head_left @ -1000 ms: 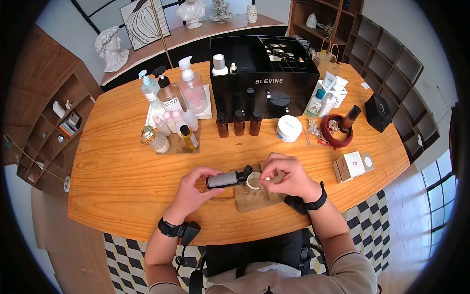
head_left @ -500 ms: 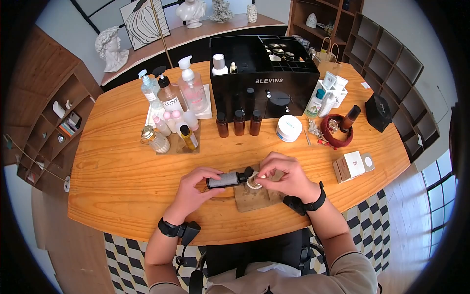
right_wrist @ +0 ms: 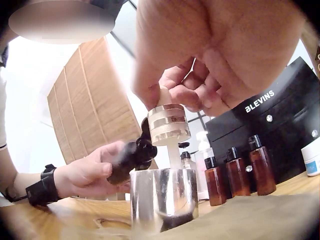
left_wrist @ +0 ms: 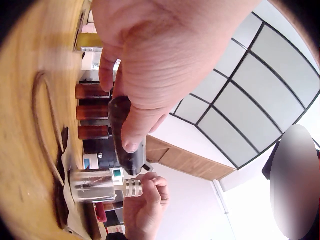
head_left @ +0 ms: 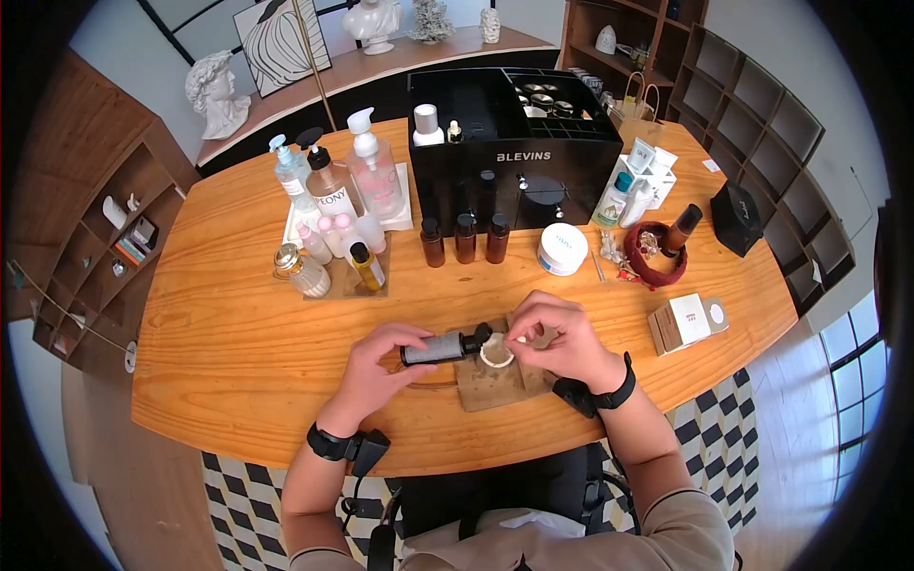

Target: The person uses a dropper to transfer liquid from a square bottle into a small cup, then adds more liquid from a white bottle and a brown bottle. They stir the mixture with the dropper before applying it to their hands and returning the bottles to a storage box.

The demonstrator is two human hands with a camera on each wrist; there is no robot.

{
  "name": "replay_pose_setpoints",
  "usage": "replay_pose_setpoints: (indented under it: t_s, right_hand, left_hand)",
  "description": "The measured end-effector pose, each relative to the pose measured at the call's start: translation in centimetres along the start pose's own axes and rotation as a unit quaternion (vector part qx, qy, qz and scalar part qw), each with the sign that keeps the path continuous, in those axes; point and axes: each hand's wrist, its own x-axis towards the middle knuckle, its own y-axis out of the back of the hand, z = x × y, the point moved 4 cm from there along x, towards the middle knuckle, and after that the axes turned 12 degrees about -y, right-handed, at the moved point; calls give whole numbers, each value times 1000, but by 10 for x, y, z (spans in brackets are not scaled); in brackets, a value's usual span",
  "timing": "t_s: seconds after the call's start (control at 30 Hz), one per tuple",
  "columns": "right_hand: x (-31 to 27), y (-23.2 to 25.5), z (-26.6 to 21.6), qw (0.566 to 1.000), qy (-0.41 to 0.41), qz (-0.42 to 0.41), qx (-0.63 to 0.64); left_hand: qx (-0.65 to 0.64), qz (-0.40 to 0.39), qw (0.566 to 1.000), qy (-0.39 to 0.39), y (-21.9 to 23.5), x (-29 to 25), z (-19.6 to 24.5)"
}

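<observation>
My left hand (head_left: 381, 369) grips a black bottle (head_left: 433, 349) with a grey label, lying nearly level in the air. Its cap end (right_wrist: 145, 150) points at a shiny cup (right_wrist: 142, 200). On the other side, my right hand (head_left: 564, 344) pinches the pale bulb of a dropper (right_wrist: 170, 122) with a ringed metallic collar. The dropper's pale tube (right_wrist: 174, 156) reaches down to the cup's mouth in the right wrist view; its lower end is hidden behind the cup wall. Under the cup lies a brown mat (head_left: 486, 392).
Behind the hands stand three brown bottles (head_left: 465, 246) and a white jar (head_left: 562, 249) before a black BLEVINS case (head_left: 476, 186). Pump bottles (head_left: 328, 186) fill the left back. At right are a red ring-shaped holder (head_left: 657, 278) and a small box (head_left: 679, 324).
My right hand dipped leftward over the cup half a second ago and has since shifted back to the right. My left hand and the black bottle have barely moved.
</observation>
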Motion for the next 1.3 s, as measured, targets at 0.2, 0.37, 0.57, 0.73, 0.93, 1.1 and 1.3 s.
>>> replay_pose_setpoints:
  t_s: [0.2, 0.37, 0.57, 0.73, 0.93, 1.1, 1.3]
  right_hand:
    - [0, -3, -5, 999, -15, -35, 8]
    - [0, -1, -2, 1000, -8, -21, -16]
    - [0, -5, -8, 999, -14, -38, -6]
    - [0, -1, -5, 1000, 17, 2, -11]
    - [0, -6, -4, 999, -7, -44, 7]
    - [-1, -2, -2, 1000, -2, -26, -8]
    - [0, -5, -5, 1000, 16, -19, -3]
  left_hand:
    - [-21, 37, 995, 87, 0, -2, 1]
    - [10, -17, 999, 39, -1, -1, 2]
    - [-1, -14, 1000, 22, -1, -2, -3]
    - [14, -3, 995, 95, 0, -1, 1]
    - [3, -16, 1000, 2, -1, 0, 2]
    - [-5, -14, 1000, 2, 0, 1, 0]
    - [7, -10, 1000, 20, 0, 1, 2]
